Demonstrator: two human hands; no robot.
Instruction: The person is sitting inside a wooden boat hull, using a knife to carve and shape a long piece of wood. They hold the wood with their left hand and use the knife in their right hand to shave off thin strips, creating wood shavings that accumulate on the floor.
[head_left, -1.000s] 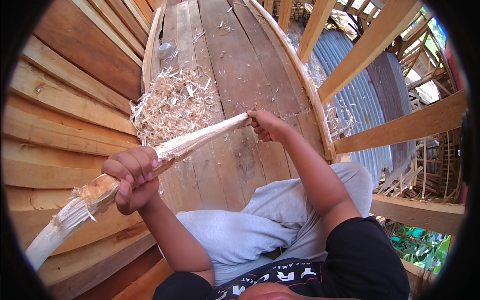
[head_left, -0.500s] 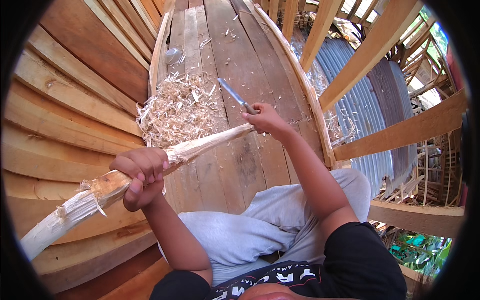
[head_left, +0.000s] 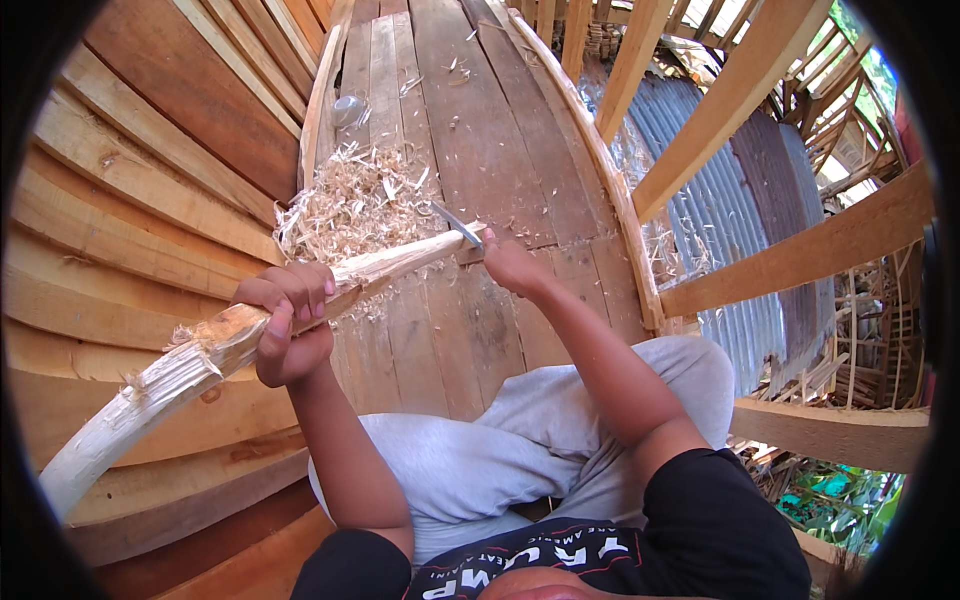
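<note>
A long, pale, peeled wooden pole (head_left: 130,412) runs from the lower left up toward the middle, its far end narrower. My left hand (head_left: 288,322) is wrapped round it about midway, fingers over the top and thumb beneath. Close to the pole's far end, my right hand (head_left: 510,264) grips a knife (head_left: 456,224); its handle is hidden in my fist. The blade lies across the far tip of the pole, pointing up and left. Rough fibres and curls stick out from the pole just below my left hand.
A heap of wood shavings (head_left: 350,205) lies on the plank floor (head_left: 490,130) beyond the pole. A clear container (head_left: 350,112) stands past it. A board wall (head_left: 130,250) rises on the left. Wooden rails (head_left: 790,250) and corrugated metal sheets (head_left: 700,170) are at right.
My right hand has moved left and slightly down, bringing the knife blade from above the pole onto its tip. The pole's far end has risen and shifted left; my left hand keeps its grip.
</note>
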